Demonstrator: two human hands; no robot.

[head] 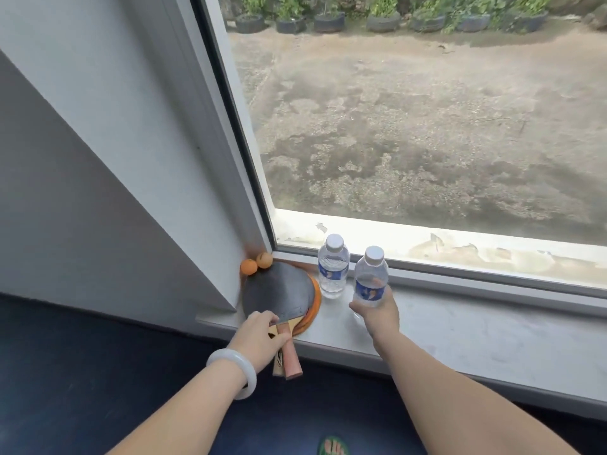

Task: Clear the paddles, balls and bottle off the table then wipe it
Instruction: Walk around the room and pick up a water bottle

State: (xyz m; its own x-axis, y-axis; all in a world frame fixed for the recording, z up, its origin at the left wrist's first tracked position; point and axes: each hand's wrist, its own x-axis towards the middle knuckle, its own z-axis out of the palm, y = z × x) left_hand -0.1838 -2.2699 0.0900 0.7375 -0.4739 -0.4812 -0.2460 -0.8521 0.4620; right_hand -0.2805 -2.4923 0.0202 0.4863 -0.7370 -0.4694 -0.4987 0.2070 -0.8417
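Observation:
Two paddles lie stacked on the white window sill (460, 326): a black-faced paddle (276, 292) on top of an orange one (314, 305), handles sticking out over the sill's edge. My left hand (262, 336) grips the handles near the blades. Two orange balls (256, 263) rest in the corner behind the paddles. My right hand (377, 310) is closed around a clear water bottle (371, 277) with a blue label, standing on the sill. A second bottle (333, 266) stands just left of it, untouched.
The window glass (427, 126) and its frame rise right behind the sill. A white wall (98, 159) closes off the left side. Dark blue floor (82, 372) lies below, with my foot (333, 446) in a green sandal at the bottom edge.

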